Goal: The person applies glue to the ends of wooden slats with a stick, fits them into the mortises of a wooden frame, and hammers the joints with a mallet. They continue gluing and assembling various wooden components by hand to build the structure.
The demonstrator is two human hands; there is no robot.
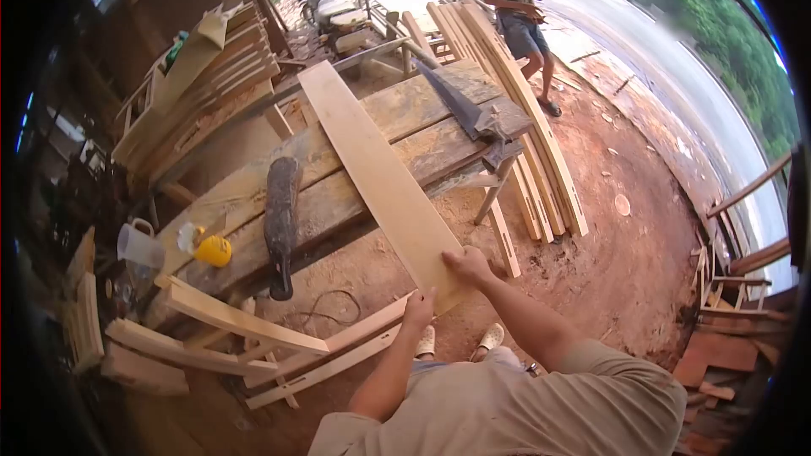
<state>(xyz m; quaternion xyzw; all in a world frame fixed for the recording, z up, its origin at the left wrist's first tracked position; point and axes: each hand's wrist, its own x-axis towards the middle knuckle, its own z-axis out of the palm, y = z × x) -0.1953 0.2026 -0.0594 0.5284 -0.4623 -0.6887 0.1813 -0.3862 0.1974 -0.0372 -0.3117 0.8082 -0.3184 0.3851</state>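
Note:
A long, pale wooden board (376,173) lies slanted across the rough wooden workbench (414,122), its near end sticking out past the bench edge toward me. My left hand (418,308) is closed on the left side of that near end. On the opposite edge, my right hand (469,266) grips the board too. To the left on the bench lies a dark wooden hand plane (283,211), apart from both hands. A handsaw (452,97) rests near the bench's right end, beyond the board.
Cut wooden pieces (245,329) lie low at the left front. A yellow container (213,251) and a clear plastic jug (139,245) stand at the bench's left end. Long planks (515,110) lean behind the bench. A person (524,17) walks near the road; a motorcycle (325,4) is parked behind.

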